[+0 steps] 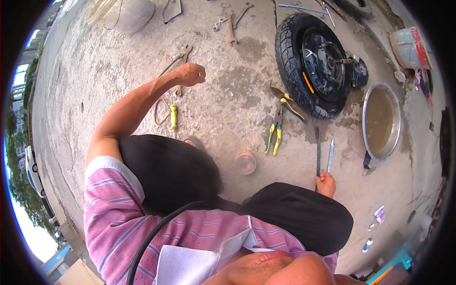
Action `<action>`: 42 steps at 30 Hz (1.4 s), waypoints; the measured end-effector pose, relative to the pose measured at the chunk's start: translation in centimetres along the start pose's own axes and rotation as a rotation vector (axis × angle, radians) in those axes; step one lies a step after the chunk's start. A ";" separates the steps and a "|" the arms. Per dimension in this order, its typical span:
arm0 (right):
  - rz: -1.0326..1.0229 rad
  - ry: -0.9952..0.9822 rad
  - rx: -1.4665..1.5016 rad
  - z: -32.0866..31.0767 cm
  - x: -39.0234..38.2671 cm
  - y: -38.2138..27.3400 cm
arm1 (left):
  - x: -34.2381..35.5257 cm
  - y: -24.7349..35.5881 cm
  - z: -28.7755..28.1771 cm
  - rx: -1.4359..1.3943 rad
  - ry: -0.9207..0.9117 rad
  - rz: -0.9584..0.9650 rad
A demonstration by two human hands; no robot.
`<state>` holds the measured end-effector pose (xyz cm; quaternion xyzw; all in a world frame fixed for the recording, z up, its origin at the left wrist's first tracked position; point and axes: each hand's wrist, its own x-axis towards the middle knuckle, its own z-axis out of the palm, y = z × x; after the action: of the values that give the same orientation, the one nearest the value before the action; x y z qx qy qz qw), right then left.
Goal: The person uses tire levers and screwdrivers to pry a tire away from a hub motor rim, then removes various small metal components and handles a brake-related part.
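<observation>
My left arm reaches out past my left knee, with my left hand (190, 74) curled into a fist and nothing showing in it. Beneath it on the ground lie a wrench (187, 49) and a yellow-handled screwdriver (174, 117). Down by my right knee, my right hand (326, 184) is closed at the near end of a dark tire lever (318, 149). A silver lever (330, 154) lies beside it, its near end meeting my fingers; whether I grip it too, I cannot tell. Ahead stands a scooter wheel (311, 66) with a black tire, leaning slightly.
Yellow-green pliers (274, 133) and yellow-handled cutters (287, 101) lie near the wheel. A metal basin of murky water (365, 118) is at the right. Between my knees sits a small clear round container (245, 162). More wrenches (231, 29) and a pale bucket (135, 16) are farther off.
</observation>
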<state>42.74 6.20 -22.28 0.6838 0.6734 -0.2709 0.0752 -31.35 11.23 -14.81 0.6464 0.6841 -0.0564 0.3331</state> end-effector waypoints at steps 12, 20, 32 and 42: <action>-0.094 0.030 -0.094 -0.8 1.0 -0.5 | 0.7 0.8 2.5 -0.098 -0.105 -0.017; 0.023 0.179 -0.030 -0.9 -0.1 4.3 | 3.5 2.2 1.7 -0.134 -0.143 -0.047; 0.151 0.002 0.445 -1.3 0.6 2.1 | 6.7 -6.5 -4.4 0.318 0.130 -0.126; 0.138 -0.076 0.510 -2.1 0.9 2.5 | 11.6 -17.5 -4.5 0.259 0.387 -0.248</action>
<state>45.72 7.74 -21.55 0.7144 0.5317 -0.4514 -0.0560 -48.57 20.63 -23.66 0.5935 0.7963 -0.0592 0.1011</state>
